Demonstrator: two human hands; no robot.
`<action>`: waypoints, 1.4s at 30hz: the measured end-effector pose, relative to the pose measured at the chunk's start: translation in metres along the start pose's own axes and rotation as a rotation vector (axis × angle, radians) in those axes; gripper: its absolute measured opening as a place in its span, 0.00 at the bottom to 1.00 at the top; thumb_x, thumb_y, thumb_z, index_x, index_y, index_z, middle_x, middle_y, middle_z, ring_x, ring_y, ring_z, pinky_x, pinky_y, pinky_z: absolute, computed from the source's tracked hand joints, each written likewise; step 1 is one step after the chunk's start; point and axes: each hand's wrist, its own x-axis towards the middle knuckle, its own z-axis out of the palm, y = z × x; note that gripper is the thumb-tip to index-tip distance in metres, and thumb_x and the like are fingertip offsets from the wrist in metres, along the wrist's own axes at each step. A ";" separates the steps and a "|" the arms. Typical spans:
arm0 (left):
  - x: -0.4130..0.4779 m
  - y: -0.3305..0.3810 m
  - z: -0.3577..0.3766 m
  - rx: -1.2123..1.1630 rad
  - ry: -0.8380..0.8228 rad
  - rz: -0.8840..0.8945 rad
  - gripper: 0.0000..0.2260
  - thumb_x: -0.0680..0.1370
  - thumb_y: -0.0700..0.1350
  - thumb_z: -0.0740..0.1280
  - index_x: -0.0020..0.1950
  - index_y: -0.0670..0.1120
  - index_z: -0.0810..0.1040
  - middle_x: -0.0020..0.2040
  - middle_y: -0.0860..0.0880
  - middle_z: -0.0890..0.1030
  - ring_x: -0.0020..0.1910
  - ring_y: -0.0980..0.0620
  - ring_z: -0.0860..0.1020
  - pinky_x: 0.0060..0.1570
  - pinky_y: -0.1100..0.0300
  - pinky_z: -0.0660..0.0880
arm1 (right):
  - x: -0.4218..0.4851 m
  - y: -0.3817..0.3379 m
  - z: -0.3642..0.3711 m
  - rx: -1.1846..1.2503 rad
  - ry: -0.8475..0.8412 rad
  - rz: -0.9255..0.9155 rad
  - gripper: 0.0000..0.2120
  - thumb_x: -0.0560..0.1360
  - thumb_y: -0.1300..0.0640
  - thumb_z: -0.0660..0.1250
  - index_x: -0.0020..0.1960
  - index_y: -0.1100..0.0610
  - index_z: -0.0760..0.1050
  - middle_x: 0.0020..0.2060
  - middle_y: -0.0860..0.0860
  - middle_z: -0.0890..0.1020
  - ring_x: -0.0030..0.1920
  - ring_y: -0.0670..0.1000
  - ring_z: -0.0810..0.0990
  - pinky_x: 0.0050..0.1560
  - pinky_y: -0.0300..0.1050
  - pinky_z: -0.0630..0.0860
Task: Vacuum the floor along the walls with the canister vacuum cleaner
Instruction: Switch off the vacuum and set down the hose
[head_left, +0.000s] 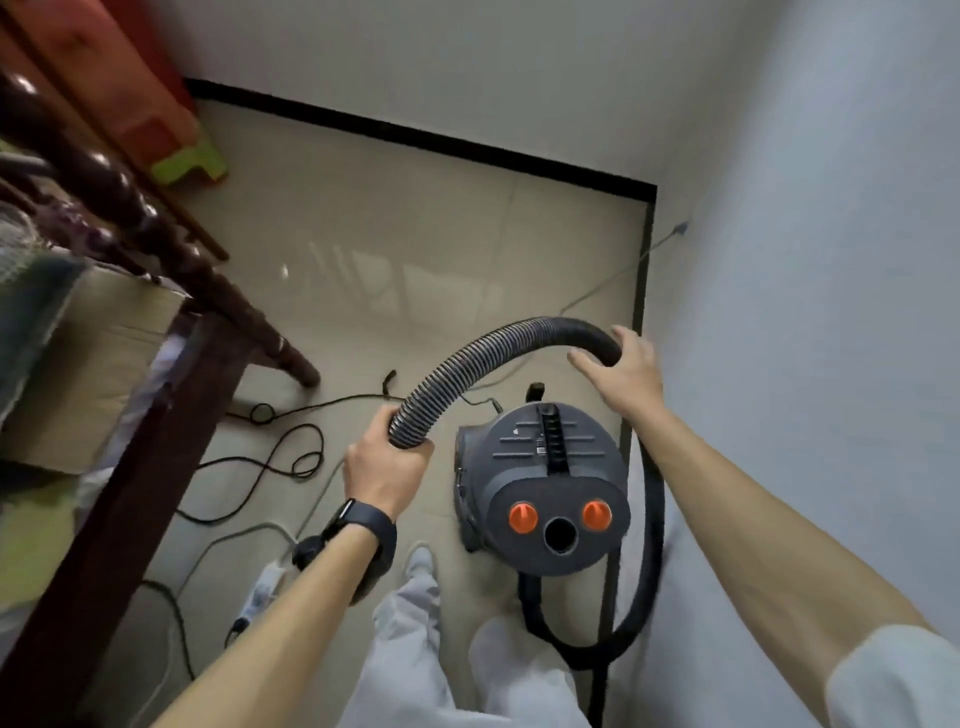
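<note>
Fingers (418, 451) of left hand (384, 467) grip the hose (467, 374) end, right hand (626, 364) rests open on the bend; judged best to ease slack clear of the vacuum (540, 467) first.

On the beige tiled floor (415, 249), grey round plastic canister vacuum (540, 467), white wall (805, 312) just beside its right. Over the vacuum, ribbed black flexible hose (467, 371), from left hand (387, 470) at its left to right hand (626, 371) at its far side. Left of it, loose black cords (306, 465); farther left, dark turned wooden leg (244, 312).
</note>
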 end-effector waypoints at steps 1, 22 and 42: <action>0.001 -0.008 0.002 -0.017 0.057 -0.068 0.10 0.71 0.47 0.70 0.50 0.56 0.74 0.35 0.53 0.79 0.36 0.51 0.77 0.37 0.58 0.71 | 0.004 0.006 0.011 0.010 -0.029 0.001 0.37 0.76 0.38 0.72 0.79 0.51 0.63 0.77 0.56 0.65 0.75 0.59 0.67 0.75 0.55 0.65; -0.012 -0.214 0.052 -0.228 0.206 -0.582 0.16 0.60 0.47 0.75 0.46 0.52 0.76 0.40 0.47 0.82 0.40 0.41 0.81 0.41 0.49 0.78 | 0.082 0.098 0.194 -0.403 -0.295 -0.065 0.39 0.77 0.54 0.66 0.84 0.51 0.51 0.83 0.57 0.53 0.81 0.63 0.55 0.79 0.56 0.57; 0.051 -0.259 0.119 -0.561 0.403 -0.934 0.11 0.61 0.45 0.72 0.39 0.53 0.73 0.32 0.52 0.77 0.33 0.48 0.77 0.37 0.57 0.72 | 0.108 0.099 0.225 -0.721 -0.328 -0.175 0.30 0.79 0.39 0.57 0.75 0.55 0.68 0.76 0.61 0.66 0.72 0.67 0.70 0.73 0.60 0.66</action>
